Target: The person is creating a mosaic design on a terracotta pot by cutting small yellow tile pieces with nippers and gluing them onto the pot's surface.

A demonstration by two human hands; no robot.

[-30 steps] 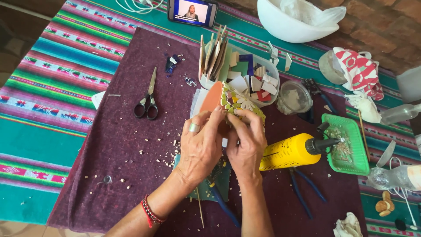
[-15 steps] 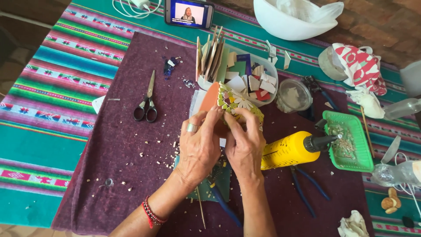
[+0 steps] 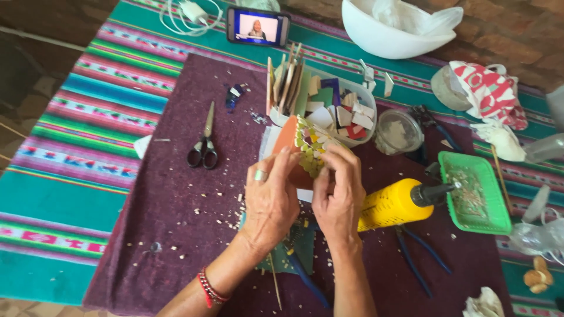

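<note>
Both hands close around a small terracotta pot (image 3: 299, 147) half-covered in pale mosaic tiles, held tilted above a purple cloth (image 3: 176, 205). The left hand (image 3: 270, 199), ring on one finger, cups the bare orange wall; the right hand (image 3: 338, 194) presses fingertips onto the tiled face. The pot looks stiff, light and breakable, its fresh tiles likely to shift, so the bare clay and rim seem the safest hold. Just right of the grip lies a yellow glue bottle (image 3: 396, 202); scissors (image 3: 204, 144) rest well to its left, a tub of tile pieces (image 3: 329, 105) just beyond.
</note>
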